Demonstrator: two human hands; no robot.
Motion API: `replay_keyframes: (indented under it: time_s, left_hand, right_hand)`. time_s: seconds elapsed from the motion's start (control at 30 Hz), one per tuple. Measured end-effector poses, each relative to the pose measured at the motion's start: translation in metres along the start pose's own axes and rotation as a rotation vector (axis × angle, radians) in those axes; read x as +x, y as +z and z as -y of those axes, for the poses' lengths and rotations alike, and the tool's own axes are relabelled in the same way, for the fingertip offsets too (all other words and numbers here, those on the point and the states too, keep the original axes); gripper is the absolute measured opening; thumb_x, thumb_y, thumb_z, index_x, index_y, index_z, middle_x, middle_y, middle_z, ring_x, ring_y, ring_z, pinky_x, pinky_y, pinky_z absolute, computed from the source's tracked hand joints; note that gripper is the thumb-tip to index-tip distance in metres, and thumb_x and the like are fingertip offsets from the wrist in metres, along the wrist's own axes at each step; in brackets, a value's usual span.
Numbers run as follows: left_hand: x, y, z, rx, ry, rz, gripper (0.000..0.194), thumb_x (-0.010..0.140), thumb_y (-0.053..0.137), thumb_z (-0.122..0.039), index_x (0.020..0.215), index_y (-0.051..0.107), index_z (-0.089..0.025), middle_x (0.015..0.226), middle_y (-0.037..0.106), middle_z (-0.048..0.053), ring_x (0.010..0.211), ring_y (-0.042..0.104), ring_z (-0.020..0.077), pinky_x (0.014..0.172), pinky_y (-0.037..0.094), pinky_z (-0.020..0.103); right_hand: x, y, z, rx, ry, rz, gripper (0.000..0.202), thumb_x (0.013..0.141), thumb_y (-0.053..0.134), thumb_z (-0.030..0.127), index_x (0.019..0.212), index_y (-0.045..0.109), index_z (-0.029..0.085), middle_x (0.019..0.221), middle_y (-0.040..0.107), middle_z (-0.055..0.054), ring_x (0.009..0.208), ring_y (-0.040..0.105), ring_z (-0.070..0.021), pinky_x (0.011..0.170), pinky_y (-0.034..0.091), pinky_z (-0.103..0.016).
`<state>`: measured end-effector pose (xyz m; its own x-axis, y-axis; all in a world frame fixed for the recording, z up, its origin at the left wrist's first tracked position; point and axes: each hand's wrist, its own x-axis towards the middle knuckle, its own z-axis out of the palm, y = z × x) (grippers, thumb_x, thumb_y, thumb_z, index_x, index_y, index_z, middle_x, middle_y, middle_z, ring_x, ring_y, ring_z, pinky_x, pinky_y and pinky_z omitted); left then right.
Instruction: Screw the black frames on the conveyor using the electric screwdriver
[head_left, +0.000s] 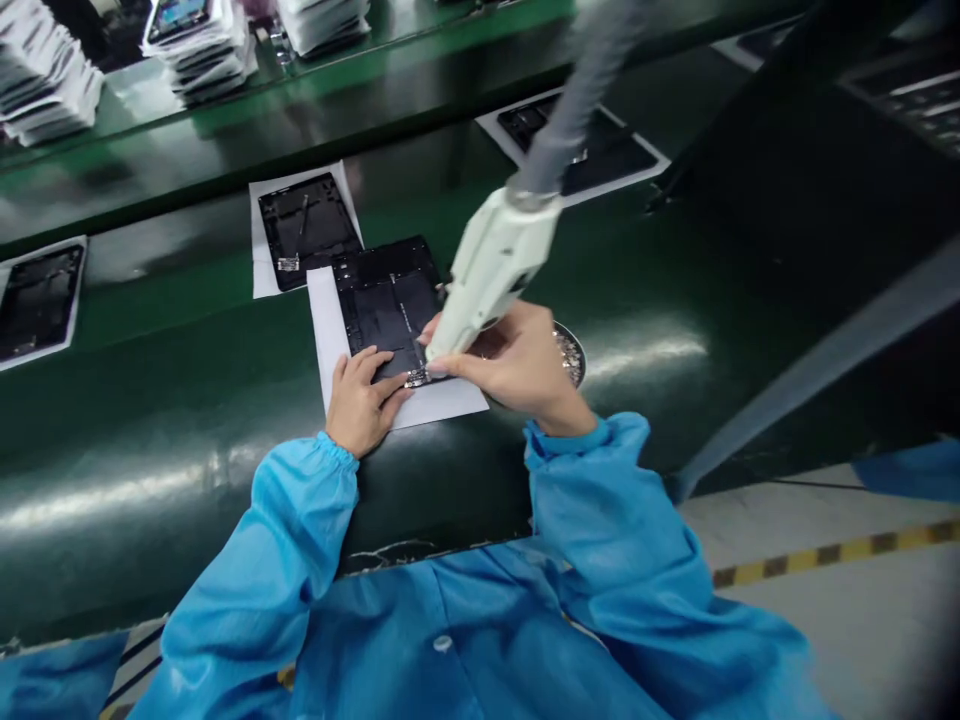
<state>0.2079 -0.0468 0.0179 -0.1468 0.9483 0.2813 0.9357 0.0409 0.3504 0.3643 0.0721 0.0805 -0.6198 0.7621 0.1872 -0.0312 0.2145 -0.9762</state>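
On the green surface (187, 390), the white sheet (439, 405) lies under the dark shell (375, 310). The right hand's (536, 365) fingers are wrapped around the pale tool (491, 265), best kept steady, its tip at the shell's near edge. The left hand (360, 405) lies partly spread, finger and thumb by the small metal part (417, 378) at that edge; whether they pinch it, I cannot tell. Bracing the part should prevent slipping.
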Motion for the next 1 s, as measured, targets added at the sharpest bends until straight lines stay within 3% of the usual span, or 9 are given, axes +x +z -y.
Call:
replay_keyframes:
  time_s: [0.07, 0.17, 0.4, 1.0]
  left_hand:
    - [0.0, -0.002, -0.002, -0.003, -0.002, 0.036, 0.021, 0.089, 0.06, -0.035, 0.1, 0.075, -0.025, 0.126, 0.061, 0.01, 0.127, 0.048, 0.031, 0.107, 0.032, 0.059]
    - [0.001, -0.005, -0.004, -0.012, -0.013, 0.092, 0.023, 0.091, 0.057, -0.035, 0.103, 0.074, -0.026, 0.131, 0.058, 0.009, 0.13, 0.045, 0.0298, 0.109, 0.029, 0.057]
    - [0.002, -0.005, -0.007, -0.033, -0.048, 0.152, 0.03, 0.087, 0.06, -0.039, 0.112, 0.071, -0.027, 0.135, 0.056, 0.007, 0.133, 0.042, 0.0304, 0.113, 0.024, 0.056]
    - [0.0, 0.0, -0.006, -0.058, -0.035, 0.146, 0.031, 0.087, 0.06, -0.038, 0.114, 0.069, -0.026, 0.134, 0.056, 0.009, 0.134, 0.041, 0.031, 0.113, 0.022, 0.058]
  right_hand:
    - [0.0, 0.015, -0.004, 0.022, 0.009, 0.088, 0.032, 0.062, 0.079, 0.027, 0.09, 0.067, 0.018, 0.086, 0.073, -0.003, 0.083, 0.07, -0.0235, 0.076, 0.06, -0.039]
    - [0.0, 0.026, -0.009, 0.019, -0.015, 0.118, 0.032, 0.062, 0.077, 0.023, 0.092, 0.066, 0.015, 0.083, 0.072, -0.004, 0.08, 0.07, -0.0229, 0.072, 0.06, -0.036]
    - [-0.002, 0.02, -0.009, -0.003, -0.041, 0.04, 0.026, 0.064, 0.077, 0.023, 0.088, 0.068, 0.016, 0.091, 0.074, -0.005, 0.085, 0.07, -0.0225, 0.076, 0.06, -0.035]
    - [-0.006, 0.019, -0.018, -0.163, -0.077, 0.108, 0.026, 0.066, 0.078, 0.029, 0.087, 0.069, 0.017, 0.089, 0.073, -0.005, 0.084, 0.069, -0.0215, 0.074, 0.059, -0.033]
